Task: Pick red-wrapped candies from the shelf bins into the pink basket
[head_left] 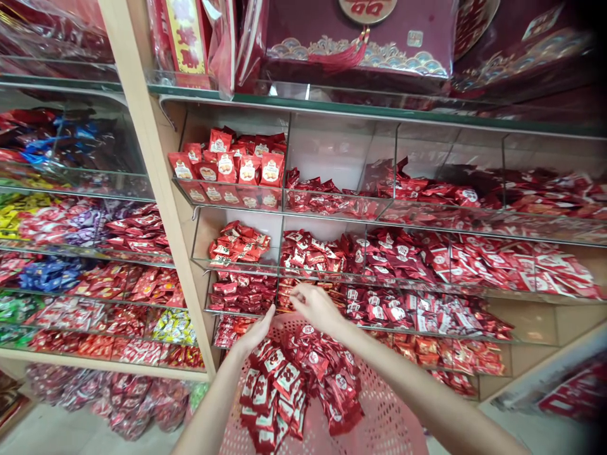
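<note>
A pink perforated plastic basket [393, 411] stands below my hands, with two heaps in it: red-and-white candy packets [272, 395] on the left and dark red candy packets [327, 376] on the right. At the basket's far left rim is my left hand [256, 332], its fingers stretched toward the shelf and partly seen edge-on. Over the basket's far side, my right hand [315, 308] reaches to a low compartment of small red-and-orange packets [286, 292]. Its fingers are curled, and whatever lies inside them is hidden.
Stepped glass-fronted compartments [246, 268] hold red wrapped sweets. A wooden upright [159, 189] divides them from more candy bins [52, 272] on the left. Above, a glass shelf [332, 104] carries purple gift boxes [303, 38]. Bagged goods [128, 404] lie beneath the left bins.
</note>
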`<state>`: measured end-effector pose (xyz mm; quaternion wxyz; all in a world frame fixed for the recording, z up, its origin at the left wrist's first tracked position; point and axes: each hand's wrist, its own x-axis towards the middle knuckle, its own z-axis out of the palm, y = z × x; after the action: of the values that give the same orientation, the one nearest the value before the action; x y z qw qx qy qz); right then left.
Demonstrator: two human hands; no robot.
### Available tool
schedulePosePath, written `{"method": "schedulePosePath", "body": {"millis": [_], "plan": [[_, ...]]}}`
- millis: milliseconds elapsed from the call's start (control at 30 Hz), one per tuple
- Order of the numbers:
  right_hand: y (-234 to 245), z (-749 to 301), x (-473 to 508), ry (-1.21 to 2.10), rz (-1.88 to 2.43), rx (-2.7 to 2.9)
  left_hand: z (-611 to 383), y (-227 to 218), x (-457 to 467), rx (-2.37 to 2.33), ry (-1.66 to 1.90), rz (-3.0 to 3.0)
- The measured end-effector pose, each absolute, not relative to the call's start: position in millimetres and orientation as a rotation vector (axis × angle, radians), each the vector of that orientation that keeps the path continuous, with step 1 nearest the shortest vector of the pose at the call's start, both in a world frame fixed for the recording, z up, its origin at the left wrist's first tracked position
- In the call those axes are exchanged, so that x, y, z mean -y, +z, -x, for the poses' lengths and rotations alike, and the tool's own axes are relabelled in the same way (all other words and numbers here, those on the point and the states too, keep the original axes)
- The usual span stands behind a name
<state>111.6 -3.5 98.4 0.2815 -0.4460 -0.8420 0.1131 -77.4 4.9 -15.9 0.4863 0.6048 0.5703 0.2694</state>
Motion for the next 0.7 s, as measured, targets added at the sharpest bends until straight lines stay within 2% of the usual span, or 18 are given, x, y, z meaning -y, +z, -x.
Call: {"method": "schedulePosePath", "body": {"millis": [167,267,400,567,700], "plan": [[161,-160,-34,0.042,1.219,2.269,80,-15,-2,-1.442,0.650,-1.491],[178,-180,-56,0.065,1.397,2.394,79,-12,1,-1.440,0.663,-1.500],[175,-186,-70,0.256,1.572,2.583,77,-8,2,-1.446,0.682,-1.475],[164,-185,-75,0.427,1.540,2.614,76,-7,0,-1.459,0.654,-1.418],[160,-191,-78,0.414,1.508,2.627,75,-4,1,-1.458,0.668,-1.453]]}}
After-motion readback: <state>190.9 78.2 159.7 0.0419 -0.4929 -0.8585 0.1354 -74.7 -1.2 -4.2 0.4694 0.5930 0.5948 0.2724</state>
